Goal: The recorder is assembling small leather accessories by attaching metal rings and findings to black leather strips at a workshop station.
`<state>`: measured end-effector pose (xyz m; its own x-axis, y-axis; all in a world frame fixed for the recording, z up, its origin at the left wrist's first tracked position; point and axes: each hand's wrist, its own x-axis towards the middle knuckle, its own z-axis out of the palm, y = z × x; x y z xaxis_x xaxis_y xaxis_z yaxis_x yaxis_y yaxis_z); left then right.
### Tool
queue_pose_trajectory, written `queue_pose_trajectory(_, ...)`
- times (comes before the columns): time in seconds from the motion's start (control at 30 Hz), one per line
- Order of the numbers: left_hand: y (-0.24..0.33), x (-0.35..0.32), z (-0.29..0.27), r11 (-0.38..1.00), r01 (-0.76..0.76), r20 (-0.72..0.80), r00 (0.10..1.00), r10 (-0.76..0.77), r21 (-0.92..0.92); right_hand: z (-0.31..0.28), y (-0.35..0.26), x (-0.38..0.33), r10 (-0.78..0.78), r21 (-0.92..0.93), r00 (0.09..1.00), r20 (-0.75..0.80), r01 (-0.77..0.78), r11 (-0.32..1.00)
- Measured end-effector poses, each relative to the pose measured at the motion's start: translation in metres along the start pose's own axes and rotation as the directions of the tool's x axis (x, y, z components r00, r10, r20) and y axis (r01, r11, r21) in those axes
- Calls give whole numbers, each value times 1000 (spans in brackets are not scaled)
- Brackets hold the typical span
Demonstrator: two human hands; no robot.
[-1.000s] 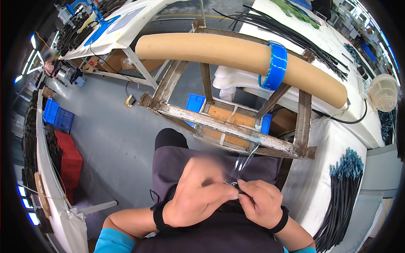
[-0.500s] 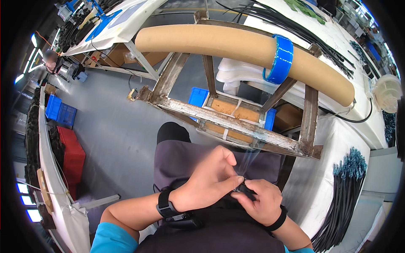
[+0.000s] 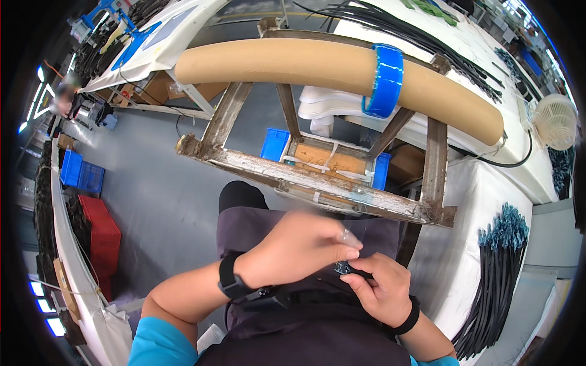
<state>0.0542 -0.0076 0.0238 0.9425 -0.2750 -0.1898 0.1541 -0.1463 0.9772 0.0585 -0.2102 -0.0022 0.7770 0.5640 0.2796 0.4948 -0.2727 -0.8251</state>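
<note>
A: Status of the hands?

B: Both are over the lap, touching at the fingertips; the left hand is curled, its fingers pressed toward the right; the right hand pinches a small dark piece between thumb and forefinger; the left hand's motion blur hides whether it grips the piece too.

A: Step in hand?

B: By my judgement, a fine fitting or threading step on that piece; the work sits low, near the waist, below the wooden frame.

A: Requirement for the next move?

B: Likely a steady pinch on the right, and small, precise finger travel on the left; the contact area is tiny.

A: Orientation of the piece?

B: Too small and too covered to state a long axis; the visible end points toward the left hand's fingertips.

A: Surroundings?

B: A cardboard tube lies across the frame; a blue tape roll rings it; bundled black cables hang at the right.
</note>
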Motion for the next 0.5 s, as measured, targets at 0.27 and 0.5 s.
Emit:
queue_pose_trajectory(0.27, -5, -24, 4, 865, -325, -28, 931, 363, 382, -7, 4, 12, 206, 241, 976, 65, -216, 946)
queue_pose_trajectory(0.5, -13, -28, 11, 979, -81, -155, 982, 111, 187, -11, -1, 1, 440, 461, 781, 443, -619, 635)
